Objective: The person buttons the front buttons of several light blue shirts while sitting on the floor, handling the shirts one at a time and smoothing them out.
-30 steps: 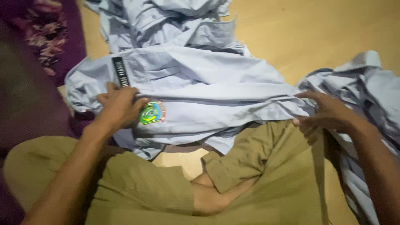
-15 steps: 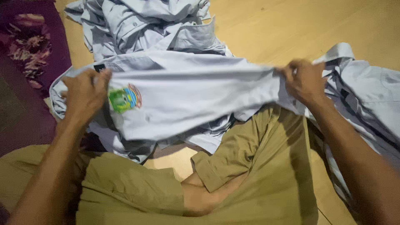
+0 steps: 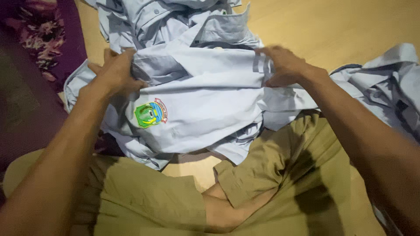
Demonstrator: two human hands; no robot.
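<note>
A pale blue-grey shirt [image 3: 205, 109] with a green and yellow round badge [image 3: 150, 114] lies spread over my crossed legs in olive trousers [image 3: 280, 175]. My left hand [image 3: 114, 72] grips the shirt's left edge, fingers curled over a folded part. My right hand [image 3: 284, 65] pinches the cloth at the shirt's upper right, by a small striped patch. Both hands hold the same garment, stretched between them.
More pale blue shirts are heaped behind [image 3: 175, 22] and another pile lies at the right [image 3: 385, 87]. The floor [image 3: 341, 30] is light wood. A dark purple flowered cloth [image 3: 39, 39] covers the left side.
Both hands lifted the shirt and brought its far edge forward and inward, folding it; the hands are now closer together and higher in view.
</note>
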